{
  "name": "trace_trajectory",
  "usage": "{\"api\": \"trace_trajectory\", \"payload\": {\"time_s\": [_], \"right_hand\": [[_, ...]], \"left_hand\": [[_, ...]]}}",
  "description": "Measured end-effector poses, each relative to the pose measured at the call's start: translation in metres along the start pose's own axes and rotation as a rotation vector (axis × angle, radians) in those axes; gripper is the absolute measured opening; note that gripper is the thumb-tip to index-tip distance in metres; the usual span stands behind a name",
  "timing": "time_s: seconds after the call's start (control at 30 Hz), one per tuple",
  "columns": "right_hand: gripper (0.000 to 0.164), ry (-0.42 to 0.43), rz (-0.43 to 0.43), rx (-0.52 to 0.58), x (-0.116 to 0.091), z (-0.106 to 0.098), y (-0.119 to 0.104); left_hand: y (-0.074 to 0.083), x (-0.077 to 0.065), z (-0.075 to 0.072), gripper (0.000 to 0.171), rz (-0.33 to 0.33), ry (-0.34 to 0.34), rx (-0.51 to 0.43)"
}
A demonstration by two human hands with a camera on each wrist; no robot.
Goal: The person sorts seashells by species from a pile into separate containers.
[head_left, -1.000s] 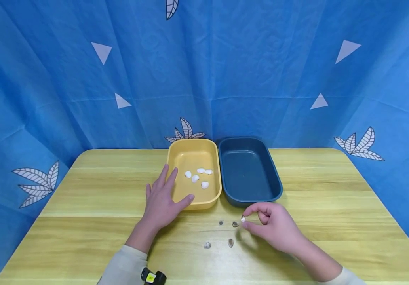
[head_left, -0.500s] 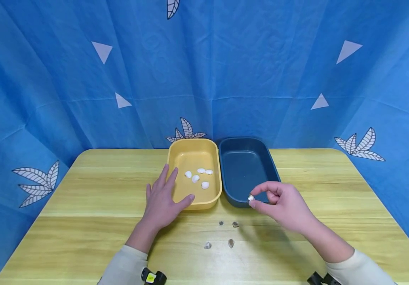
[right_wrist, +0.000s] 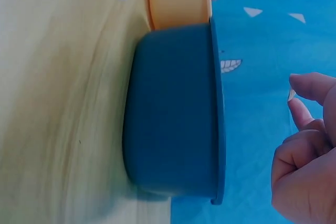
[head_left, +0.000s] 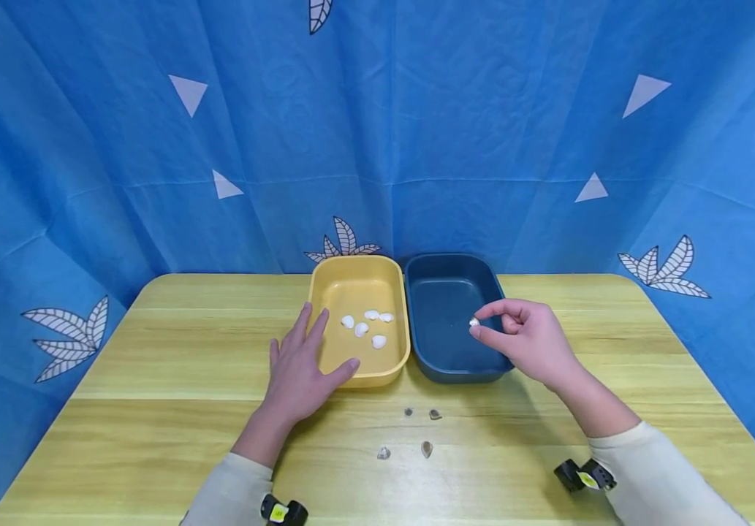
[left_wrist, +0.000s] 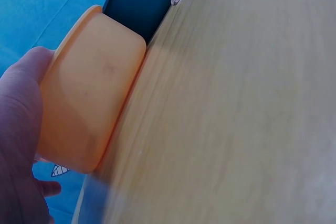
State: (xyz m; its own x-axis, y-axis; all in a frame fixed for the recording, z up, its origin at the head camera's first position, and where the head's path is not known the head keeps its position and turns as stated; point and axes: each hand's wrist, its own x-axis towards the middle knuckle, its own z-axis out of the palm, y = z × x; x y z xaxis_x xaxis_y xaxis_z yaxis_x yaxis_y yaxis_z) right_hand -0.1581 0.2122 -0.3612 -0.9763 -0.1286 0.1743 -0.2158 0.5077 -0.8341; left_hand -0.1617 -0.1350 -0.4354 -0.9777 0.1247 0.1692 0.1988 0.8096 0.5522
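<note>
Between thumb and forefinger, my right hand (head_left: 531, 340) pinches a small pale seashell (head_left: 474, 322) above the dark blue tray (head_left: 459, 376). In the right wrist view the shell (right_wrist: 292, 94) shows edge-on at the fingertips, higher than the tray's rim. My left hand (head_left: 301, 376) rests with spread fingers at the near left corner of the yellow tray (head_left: 377, 378), thumb at its front rim. In that tray lie several white shells (head_left: 361, 330). In front of the trays, several grey-brown shells lie apart on the table, among them one brownish shell (head_left: 426, 449).
Both trays stand side by side near the back of the wooden table (head_left: 186, 431). Behind the table hangs a blue patterned curtain (head_left: 456, 131). Each sleeve carries a black wrist device (head_left: 584, 475).
My right hand has lifted the shell from near the loose shells and carried it away from me, over the blue tray. My left hand has stayed in place.
</note>
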Motion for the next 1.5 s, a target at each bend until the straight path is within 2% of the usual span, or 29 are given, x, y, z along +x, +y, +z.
{"api": "trace_trajectory", "payload": {"time_s": [0.3, 0.77, 1.1, 1.5], "right_hand": [[0.022, 0.015, 0.032, -0.043, 0.027, -0.004, 0.008], [0.032, 0.018, 0.127, -0.079, 0.061, -0.007, 0.037], [0.031, -0.018, 0.179, -0.065, 0.069, -0.004, 0.046], [0.029, -0.041, 0.19, -0.071, 0.071, -0.001, 0.046]], "left_hand": [[0.001, 0.001, -0.001, 0.097, 0.006, 0.004, -0.003], [0.0, 0.0, -0.002, 0.096, 0.001, 0.002, 0.004], [0.0, 0.0, -0.002, 0.097, 0.005, -0.001, 0.0], [-0.001, 0.0, -0.001, 0.097, 0.008, 0.002, 0.002]]}}
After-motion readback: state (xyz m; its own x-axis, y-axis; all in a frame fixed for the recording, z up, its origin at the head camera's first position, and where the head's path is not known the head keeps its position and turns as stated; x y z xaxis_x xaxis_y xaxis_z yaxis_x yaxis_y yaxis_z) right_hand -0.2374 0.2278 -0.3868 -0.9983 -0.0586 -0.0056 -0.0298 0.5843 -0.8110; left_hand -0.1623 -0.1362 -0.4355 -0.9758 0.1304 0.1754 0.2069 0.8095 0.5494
